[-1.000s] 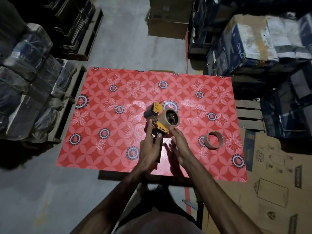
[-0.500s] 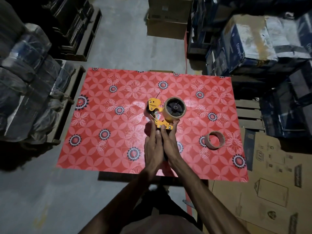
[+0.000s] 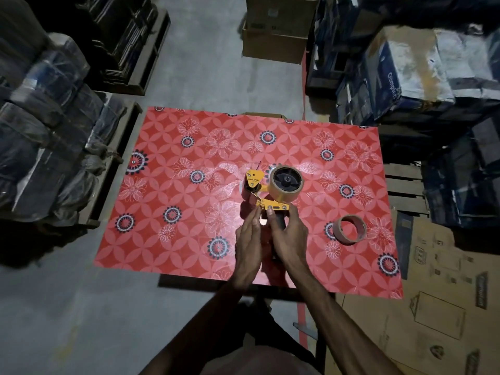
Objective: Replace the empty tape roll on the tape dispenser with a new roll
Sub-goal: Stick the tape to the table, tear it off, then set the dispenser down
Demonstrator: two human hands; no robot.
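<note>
gripping the black handle of the tape dispenser [image 3: 266, 196], the right hand [image 3: 290, 234] has its fingers curled around the grip, with the thumb up by the yellow plate near the screws. the left hand [image 3: 247, 239] sits just beside it on the left, fingers straight and close together, their tips reaching the lower edge of the yellow frame; whether it pinches anything there cannot be told from this angle. the dispenser is held over the middle of the red flowered table [image 3: 167, 239], tilted so its side faces the camera. a full roll of tan tape [image 3: 286, 182] sits on the dispenser's black hub, on the right side of the frame, and the yellow front piece with the small roller juts out to the left of it. the empty cardboard ring [image 3: 349, 229] lies flat on the table to the right of the hands, apart from them and from the dispenser. around the table are cardboard boxes [image 3: 276, 31] on a grey floor, wrapped bundles [image 3: 46, 104] on the left, and flattened cardboard [image 3: 433, 320] at the lower right.
</note>
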